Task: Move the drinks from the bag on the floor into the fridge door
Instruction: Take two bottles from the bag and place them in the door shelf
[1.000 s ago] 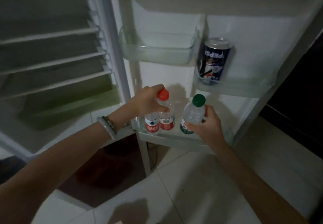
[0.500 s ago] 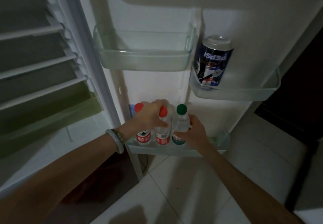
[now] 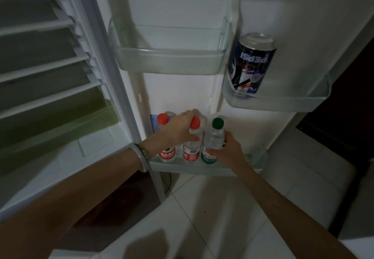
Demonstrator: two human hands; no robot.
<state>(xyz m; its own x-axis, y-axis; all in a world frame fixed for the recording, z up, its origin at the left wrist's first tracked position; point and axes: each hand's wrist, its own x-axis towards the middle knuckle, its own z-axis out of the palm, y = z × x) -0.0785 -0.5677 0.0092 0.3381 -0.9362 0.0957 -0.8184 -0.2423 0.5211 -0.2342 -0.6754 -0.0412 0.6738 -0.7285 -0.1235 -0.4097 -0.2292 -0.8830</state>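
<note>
Three small water bottles stand in the bottom door shelf [image 3: 257, 156] of the open fridge. My left hand [image 3: 178, 129] grips the middle red-capped bottle [image 3: 191, 151] near its neck. A second red-capped bottle [image 3: 166, 153] stands just left of it, partly behind my hand. My right hand [image 3: 228, 151] is wrapped around the green-capped bottle [image 3: 213, 137] from the right, and that bottle rests upright in the shelf. A Pepsi can [image 3: 251, 64] sits upside down in the right middle door shelf [image 3: 283, 103]. The bag is out of view.
An upper left door shelf [image 3: 170, 60] holds nothing. The fridge interior with white wire racks [image 3: 46, 64] and a green drawer [image 3: 60, 121] lies to the left. White floor tiles [image 3: 202, 218] spread below; a dark doorway [image 3: 344, 117] is at the right.
The camera has come closer and tilted up. The green-capped bottle went from tilted in front of the shelf to upright inside it beside the red-capped ones. Both hands keep their grips.
</note>
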